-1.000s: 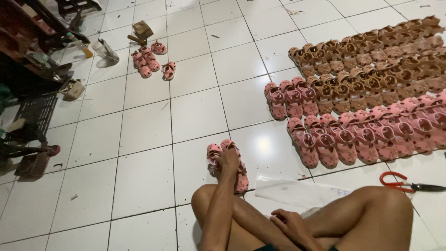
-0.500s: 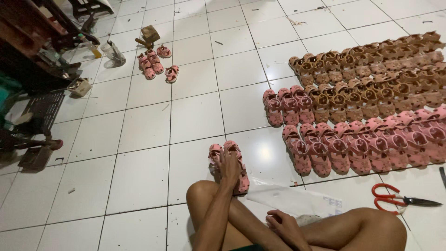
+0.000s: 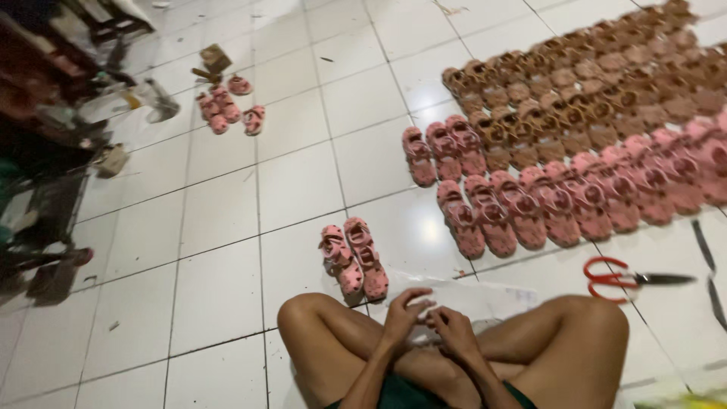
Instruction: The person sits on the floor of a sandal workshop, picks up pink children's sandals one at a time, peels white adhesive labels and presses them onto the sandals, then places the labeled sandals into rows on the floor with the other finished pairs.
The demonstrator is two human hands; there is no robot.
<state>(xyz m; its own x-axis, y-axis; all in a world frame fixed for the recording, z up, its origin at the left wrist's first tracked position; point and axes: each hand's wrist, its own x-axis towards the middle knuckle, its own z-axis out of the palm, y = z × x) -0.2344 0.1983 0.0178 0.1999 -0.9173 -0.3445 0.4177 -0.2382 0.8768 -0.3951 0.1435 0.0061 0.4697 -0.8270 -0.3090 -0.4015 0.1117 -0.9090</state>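
I sit cross-legged on the floor (image 3: pixel 219 295), both hands meeting over my shins: left hand (image 3: pixel 404 316) touching right hand (image 3: pixel 456 333). Just beyond the left hand a pair of sandals (image 3: pixel 354 259) lies side by side on the floor, touching my left knee. A flat sheet (image 3: pixel 485 297) lies under my legs, to the right of that pair. Scissors (image 3: pixel 632 279) lie to the right, just past my right knee. Behind them, rows of sandals (image 3: pixel 575 136) stretch toward the far right. Far off on the left, a small cluster of sandals (image 3: pixel 227 110) lies beside a little box (image 3: pixel 216 59), with furniture (image 3: pixel 45 136) along the left edge.
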